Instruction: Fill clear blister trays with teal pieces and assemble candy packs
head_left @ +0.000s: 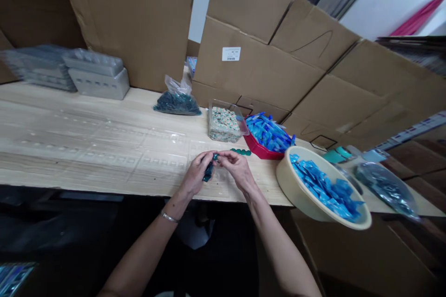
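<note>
Over bench [104, 148], teal plastic piece [208, 174] pinched between left hand [193, 175], right hand [235, 169].

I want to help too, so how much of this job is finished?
A short row of teal pieces on the wooden table looks done. In hand, the left hand and right hand pinch a small teal piece. Still left, it seems, is the bag of dark teal pieces, which looks quite full, and perhaps the cream basin of blue pieces.
</note>
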The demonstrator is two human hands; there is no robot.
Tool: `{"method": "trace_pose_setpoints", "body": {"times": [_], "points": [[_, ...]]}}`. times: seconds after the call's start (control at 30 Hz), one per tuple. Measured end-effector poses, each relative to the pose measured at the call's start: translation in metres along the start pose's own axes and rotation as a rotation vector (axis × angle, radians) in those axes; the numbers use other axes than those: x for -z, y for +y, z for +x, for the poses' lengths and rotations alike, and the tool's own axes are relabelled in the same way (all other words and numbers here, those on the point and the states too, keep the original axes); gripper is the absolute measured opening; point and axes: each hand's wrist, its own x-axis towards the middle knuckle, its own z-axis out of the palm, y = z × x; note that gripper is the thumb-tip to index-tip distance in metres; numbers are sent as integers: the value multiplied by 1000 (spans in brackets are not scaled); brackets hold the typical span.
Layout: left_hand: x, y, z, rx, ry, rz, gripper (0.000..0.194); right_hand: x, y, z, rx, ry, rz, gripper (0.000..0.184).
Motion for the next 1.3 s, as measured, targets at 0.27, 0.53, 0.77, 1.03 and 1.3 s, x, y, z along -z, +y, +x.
{"method": "trace_pose_setpoints", "body": {"times": [0.27, 0.53, 0.77, 1.03, 1.3], "points": [[7, -5, 5, -110, 55, 216, 39, 3, 0, -3, 22, 69, 60, 26], [6, 2, 1, -222, 22, 430, 25, 15, -14, -10, 407, -27, -485, 16], [0, 5, -4, -247, 36, 455, 22, 16, -14, -16, 551, -25, -769, 24], [-1, -3, -1, -298, 68, 561, 21, 6, -10, -25, 605, 40, -903, 19], [4, -8, 3, -445, 108, 711, 21, -5, -13, -29, 646, 101, -1081, 18]]}}
